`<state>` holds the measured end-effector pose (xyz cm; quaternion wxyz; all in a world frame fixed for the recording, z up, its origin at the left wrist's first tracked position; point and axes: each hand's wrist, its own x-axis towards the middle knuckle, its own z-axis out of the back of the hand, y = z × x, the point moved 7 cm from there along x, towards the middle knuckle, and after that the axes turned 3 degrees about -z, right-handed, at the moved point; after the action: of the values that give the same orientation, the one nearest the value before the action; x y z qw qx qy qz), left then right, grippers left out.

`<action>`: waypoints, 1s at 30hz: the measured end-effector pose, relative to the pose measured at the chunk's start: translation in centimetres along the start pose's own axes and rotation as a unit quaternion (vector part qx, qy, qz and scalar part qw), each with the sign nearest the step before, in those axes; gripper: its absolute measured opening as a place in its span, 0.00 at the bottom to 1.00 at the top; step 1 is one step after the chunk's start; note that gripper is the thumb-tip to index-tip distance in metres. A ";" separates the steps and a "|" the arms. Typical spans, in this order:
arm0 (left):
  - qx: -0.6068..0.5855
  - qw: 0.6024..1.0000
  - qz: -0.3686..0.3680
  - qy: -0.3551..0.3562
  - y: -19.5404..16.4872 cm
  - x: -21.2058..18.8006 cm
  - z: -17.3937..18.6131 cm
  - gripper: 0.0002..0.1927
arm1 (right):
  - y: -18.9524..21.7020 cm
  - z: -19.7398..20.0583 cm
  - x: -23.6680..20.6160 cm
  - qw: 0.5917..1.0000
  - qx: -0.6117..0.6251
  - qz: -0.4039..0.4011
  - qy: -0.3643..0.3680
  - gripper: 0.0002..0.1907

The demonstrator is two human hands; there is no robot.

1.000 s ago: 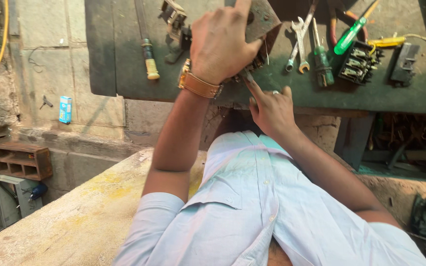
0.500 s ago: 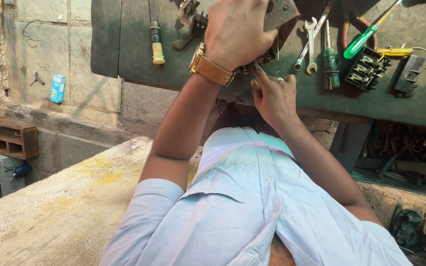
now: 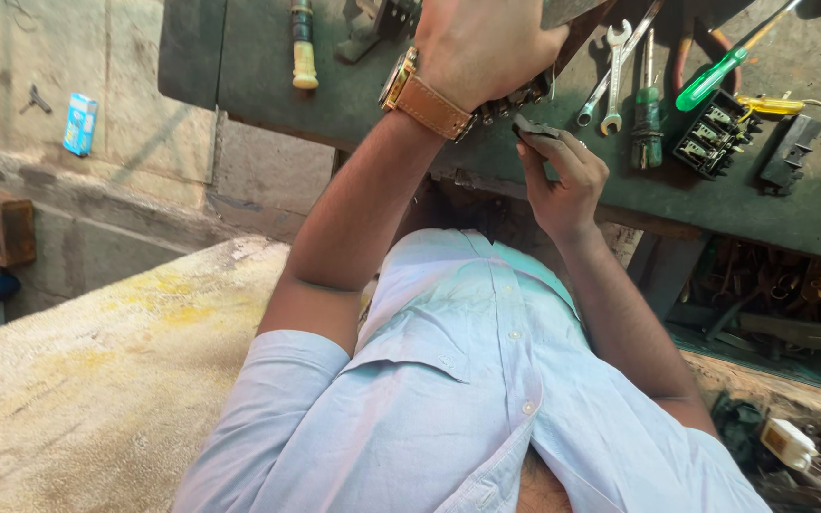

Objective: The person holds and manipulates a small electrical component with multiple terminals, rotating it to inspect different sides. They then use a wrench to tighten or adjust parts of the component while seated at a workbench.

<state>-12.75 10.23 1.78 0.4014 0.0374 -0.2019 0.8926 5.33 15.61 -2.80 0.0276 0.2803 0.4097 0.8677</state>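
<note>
- Head cam looking down at me, light blue shirt (image 3: 467, 380) filling the bottom.
- Left hand (image 3: 486, 43) w/ tan-strap watch (image 3: 420, 95) is up on the dark green tabletop (image 3: 715, 199), grip curled down over a dark part (image 3: 515, 97); can't tell how tight.
- Right hand (image 3: 563, 180) just below, grip pinched shut on a small dark flat piece (image 3: 536, 128) at the tabletop's near edge.
- Nearby on top: 2 spanners (image 3: 612, 76), green-handled screwdriver (image 3: 710, 81), yellow-handled one (image 3: 304, 52), black terminal block (image 3: 712, 135).
- Concrete slab (image 3: 97, 380) to my left.
</note>
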 end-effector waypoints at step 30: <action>-0.038 0.999 -0.009 0.005 -0.7 -0.8 -0.8 0.20 | 0.2 -4.9 -0.6 0.946 -0.244 -0.054 0.206 0.24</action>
<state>-11.62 10.39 1.10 0.4114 0.0196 -0.2338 0.8807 3.41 11.92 -5.41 0.0572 0.0572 0.1967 0.9771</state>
